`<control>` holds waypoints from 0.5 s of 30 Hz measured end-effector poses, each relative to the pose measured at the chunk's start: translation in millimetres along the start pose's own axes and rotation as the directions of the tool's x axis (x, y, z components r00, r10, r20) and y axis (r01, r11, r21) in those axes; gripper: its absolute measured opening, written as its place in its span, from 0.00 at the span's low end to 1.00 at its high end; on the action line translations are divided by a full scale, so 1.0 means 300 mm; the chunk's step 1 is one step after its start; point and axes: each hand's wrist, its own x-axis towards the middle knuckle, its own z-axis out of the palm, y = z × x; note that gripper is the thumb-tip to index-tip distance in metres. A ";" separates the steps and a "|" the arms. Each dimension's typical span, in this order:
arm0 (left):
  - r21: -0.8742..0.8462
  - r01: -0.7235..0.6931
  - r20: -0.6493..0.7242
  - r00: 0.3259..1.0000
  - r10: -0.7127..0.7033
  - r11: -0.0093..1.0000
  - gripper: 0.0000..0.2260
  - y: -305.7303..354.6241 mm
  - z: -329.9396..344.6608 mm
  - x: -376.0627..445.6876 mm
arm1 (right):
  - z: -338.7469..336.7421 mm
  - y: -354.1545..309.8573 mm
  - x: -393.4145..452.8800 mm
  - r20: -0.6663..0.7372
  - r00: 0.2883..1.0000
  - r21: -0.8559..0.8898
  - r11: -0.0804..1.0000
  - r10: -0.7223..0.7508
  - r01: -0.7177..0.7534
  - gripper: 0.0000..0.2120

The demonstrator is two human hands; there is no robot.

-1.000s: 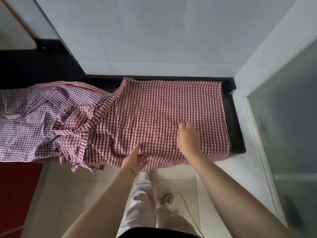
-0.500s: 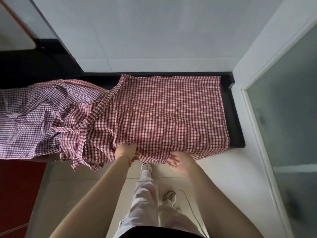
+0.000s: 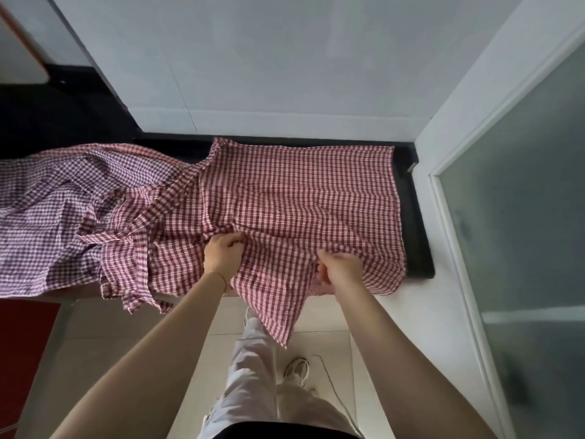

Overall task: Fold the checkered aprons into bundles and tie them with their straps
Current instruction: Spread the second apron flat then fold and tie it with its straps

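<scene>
Head view: the red checkered apron (image 3: 300,198) lies spread over the right part of the black worktop (image 3: 418,236), its near hem hanging over the front edge. The left hand (image 3: 223,253) and right hand (image 3: 340,269) each grip a bunch of cloth near that front edge, fingers curled, apparently to carry the hem toward the back edge for the first fold. A purple checkered apron (image 3: 44,213) lies crumpled at the left end. Half a second earlier both hands were lower, at the overhanging hem; the cloth is now lifted and gathered.

A home interior: tiled floor (image 3: 319,340), black ledge (image 3: 418,236), frosted glass door (image 3: 519,217)
</scene>
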 end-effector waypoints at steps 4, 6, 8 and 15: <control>0.159 -0.117 0.178 0.980 0.088 0.980 0.26 0.012 -0.008 0.021 | 0.021 -0.086 0.006 0.032 0.924 -0.363 0.857 -0.380 0.365 0.14; 0.200 -0.189 0.193 0.970 0.150 0.961 0.27 -0.002 -0.018 0.004 | 0.027 -0.064 0.013 0.265 0.873 -0.540 0.687 -0.409 0.486 0.30; 0.302 -0.273 0.203 0.955 0.218 0.913 0.27 -0.022 -0.019 -0.021 | 0.032 -0.018 0.031 0.414 0.831 -0.708 0.443 -0.371 0.550 0.47; 0.658 -0.356 0.311 0.931 0.190 0.664 0.27 -0.048 0.023 -0.059 | 0.067 0.040 0.057 0.504 0.736 -0.826 -0.004 -0.453 0.563 0.29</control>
